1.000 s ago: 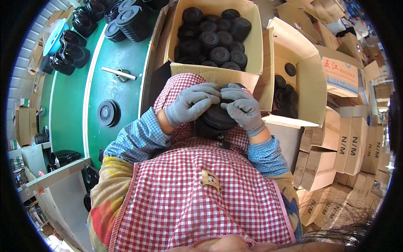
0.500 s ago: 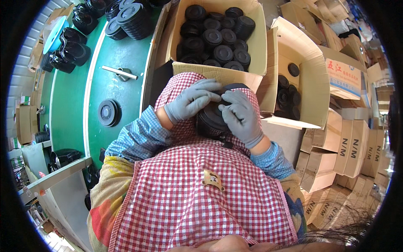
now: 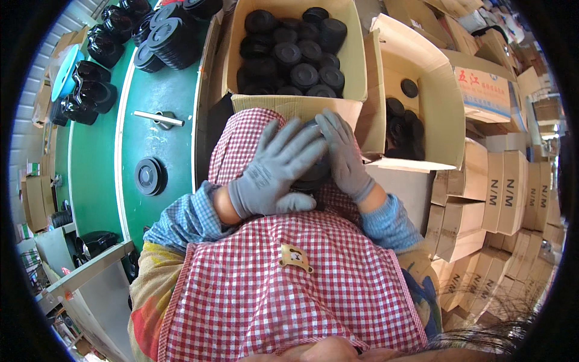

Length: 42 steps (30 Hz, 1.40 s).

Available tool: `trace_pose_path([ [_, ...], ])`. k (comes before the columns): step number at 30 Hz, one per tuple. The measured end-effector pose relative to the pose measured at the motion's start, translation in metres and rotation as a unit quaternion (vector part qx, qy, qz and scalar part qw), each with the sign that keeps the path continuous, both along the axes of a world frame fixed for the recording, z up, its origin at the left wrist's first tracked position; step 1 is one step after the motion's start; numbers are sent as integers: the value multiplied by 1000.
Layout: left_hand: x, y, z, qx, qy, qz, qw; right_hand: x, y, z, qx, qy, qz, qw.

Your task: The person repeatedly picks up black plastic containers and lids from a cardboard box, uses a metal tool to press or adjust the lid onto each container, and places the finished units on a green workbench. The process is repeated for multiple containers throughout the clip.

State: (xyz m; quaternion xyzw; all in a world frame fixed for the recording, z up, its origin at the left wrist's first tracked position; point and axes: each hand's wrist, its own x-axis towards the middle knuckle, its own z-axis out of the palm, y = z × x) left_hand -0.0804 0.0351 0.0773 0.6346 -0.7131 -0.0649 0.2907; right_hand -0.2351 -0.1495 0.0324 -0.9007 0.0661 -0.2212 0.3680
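Note:
A black round plastic part rests in my lap on the checked apron, mostly covered by my hands. My left hand, in a grey glove, lies over its left side with fingers stretched out and thumb apart. My right hand, also gloved in grey, reaches along its far right side with straight fingers. The fingertips of both hands come close together at the part's far edge. What lies under the palms is hidden.
Ahead stands a carton of stacked black discs; right of it, another carton holds fewer. On the green bench at left are a black disc, a metal tool with a bar and disc stacks. Boxes pile up at right.
My left hand has unbent, spread its fingers and come nearer over the part. My right hand's curled fingers have straightened along the side. The whole view has shifted slightly.

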Motion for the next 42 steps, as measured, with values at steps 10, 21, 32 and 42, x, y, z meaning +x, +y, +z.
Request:
trace_pose_path([
  [10, 27, -9, -24, 44, -20, 98, 994, -16, 25, 14, -77, 17, 102, 992],
  [21, 50, -17, -4, 106, 14, 141, 984, -18, 8, 43, -101, 96, 150, 979],
  [32, 66, -96, -14, 239, 248, -19, 939, 33, -27, 56, -207, 189, 298, 913],
  [42, 58, -119, 6, 298, 179, -39, 937, 47, 0, 36, -72, 125, 340, 929],
])
